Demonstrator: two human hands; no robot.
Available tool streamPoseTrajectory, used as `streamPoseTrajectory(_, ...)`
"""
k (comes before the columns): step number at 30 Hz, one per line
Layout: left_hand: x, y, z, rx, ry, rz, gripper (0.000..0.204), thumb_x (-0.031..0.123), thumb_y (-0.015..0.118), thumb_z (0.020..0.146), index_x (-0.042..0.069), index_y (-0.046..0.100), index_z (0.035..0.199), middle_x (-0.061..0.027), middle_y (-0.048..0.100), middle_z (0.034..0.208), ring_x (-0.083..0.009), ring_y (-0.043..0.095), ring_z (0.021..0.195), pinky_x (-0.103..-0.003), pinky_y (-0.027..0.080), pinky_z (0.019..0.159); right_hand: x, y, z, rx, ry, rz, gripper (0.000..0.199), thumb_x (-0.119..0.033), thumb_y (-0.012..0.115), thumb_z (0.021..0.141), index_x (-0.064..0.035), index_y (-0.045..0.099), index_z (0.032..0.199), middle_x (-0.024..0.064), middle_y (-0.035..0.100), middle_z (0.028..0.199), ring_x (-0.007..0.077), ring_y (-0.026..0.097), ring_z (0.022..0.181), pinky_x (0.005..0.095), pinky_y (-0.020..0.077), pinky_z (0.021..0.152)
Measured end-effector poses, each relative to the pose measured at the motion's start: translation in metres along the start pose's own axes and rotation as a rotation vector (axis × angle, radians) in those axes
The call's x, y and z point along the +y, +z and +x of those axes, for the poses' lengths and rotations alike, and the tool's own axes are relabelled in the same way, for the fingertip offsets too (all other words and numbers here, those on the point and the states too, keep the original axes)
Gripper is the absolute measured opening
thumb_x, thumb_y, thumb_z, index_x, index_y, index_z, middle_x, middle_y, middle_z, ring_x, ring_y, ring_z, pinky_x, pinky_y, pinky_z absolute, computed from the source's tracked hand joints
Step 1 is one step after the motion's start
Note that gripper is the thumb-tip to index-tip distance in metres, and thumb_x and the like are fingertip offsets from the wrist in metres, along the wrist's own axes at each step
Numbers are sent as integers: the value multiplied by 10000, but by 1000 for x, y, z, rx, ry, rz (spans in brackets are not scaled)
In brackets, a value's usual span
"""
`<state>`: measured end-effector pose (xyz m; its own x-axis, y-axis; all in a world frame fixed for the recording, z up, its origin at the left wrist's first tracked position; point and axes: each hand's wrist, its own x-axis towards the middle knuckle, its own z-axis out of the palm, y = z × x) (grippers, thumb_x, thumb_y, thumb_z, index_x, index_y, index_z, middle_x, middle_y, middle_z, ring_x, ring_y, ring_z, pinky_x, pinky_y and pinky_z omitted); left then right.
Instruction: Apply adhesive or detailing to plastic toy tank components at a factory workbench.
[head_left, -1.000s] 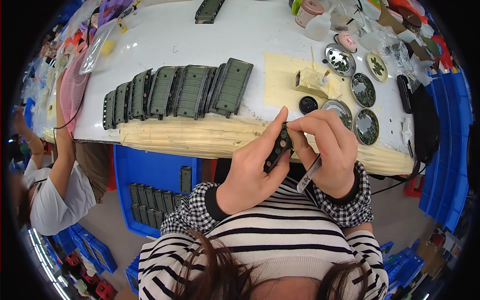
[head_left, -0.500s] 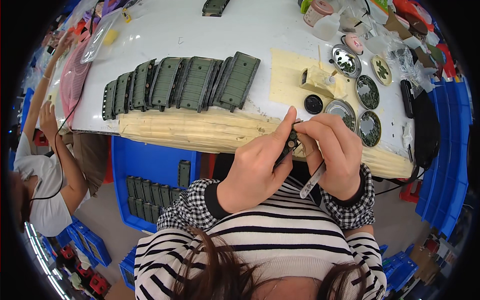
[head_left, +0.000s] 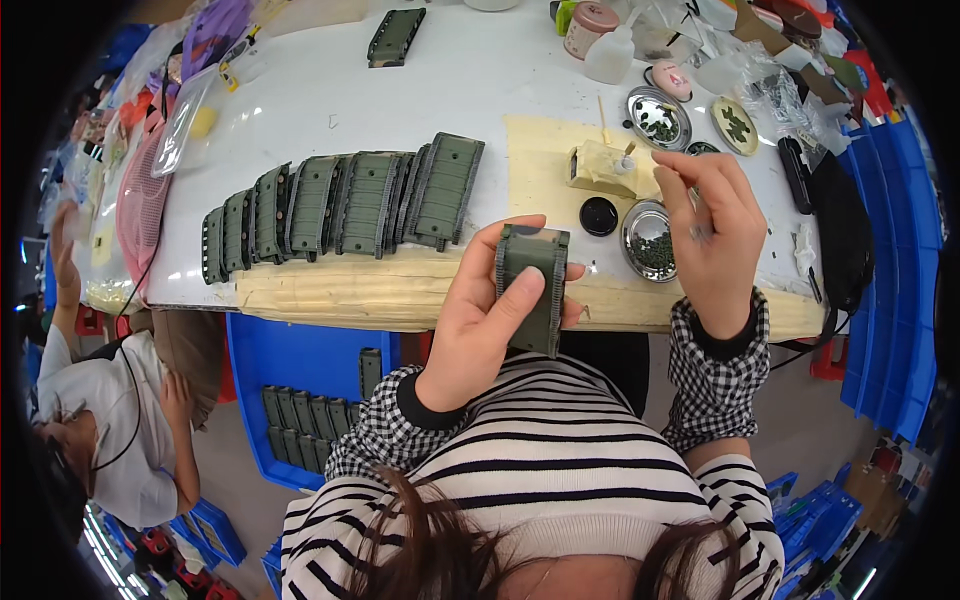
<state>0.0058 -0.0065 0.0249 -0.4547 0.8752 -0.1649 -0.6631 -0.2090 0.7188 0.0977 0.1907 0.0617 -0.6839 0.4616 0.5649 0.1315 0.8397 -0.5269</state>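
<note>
My left hand grips a dark green plastic casing with ridged edges, thumb across its face, in front of the table edge. My right hand is raised near the round metal dish of small dark green pieces, its thumb and forefinger closed together. A sliver of metal, apparently the tweezers, shows at its palm; the rest is hidden. Just left of those fingers stands a small tan taped block with a nozzle-like top. A row of similar green casings leans on the table to the left.
Beside the block lies a round black lid. Farther back are another metal dish, a cream dish and a squeeze bottle. One casing lies apart. A blue crate below holds more; a co-worker sits at left.
My hands have parted. The left now holds the casing with its broad face showing; the right has moved up and right toward the dishes. The view has shifted slightly.
</note>
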Motion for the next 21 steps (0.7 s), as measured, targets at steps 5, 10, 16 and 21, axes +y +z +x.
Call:
streamPoseTrajectory(5, -5, -8, 4, -50, -71, -207, 406, 245, 430, 1020, 86, 344, 1383, -141, 617, 1078, -185, 662, 811, -328, 559, 755, 13, 13, 12, -85, 30, -68, 160, -29, 675, 790, -51, 659, 948, 87, 583, 813, 235, 613, 682, 315, 469, 567)
streamPoseTrajectory(10, -9, -12, 4, -100, -100, -315, 422, 266, 401, 1026, 81, 331, 1398, -125, 617, 1044, -189, 660, 787, -332, 558, 725, 17, 20, 14, -101, 7, -29, 157, -20, 673, 756, -55, 659, 908, 85, 580, 808, 254, 603, 666, 325, 471, 570)
streamPoseTrajectory(16, -7, -9, 3, -97, -146, -369, 499, 285, 372, 1022, 40, 255, 1441, -79, 616, 997, -190, 578, 750, -317, 522, 636, 13, 11, 14, 54, -10, 79, 83, 14, 658, 806, -18, 653, 883, 61, 591, 815, 164, 573, 623, 280, 444, 551)
streamPoseTrajectory(21, -14, -13, 4, -171, -198, -537, 473, 287, 396, 1023, 66, 308, 1431, -111, 630, 1014, -175, 642, 787, -323, 562, 697, -32, -1, -8, 85, 172, 559, 84, -24, 585, 922, 41, 594, 975, 60, 622, 922, 88, 622, 750, 215, 480, 644)
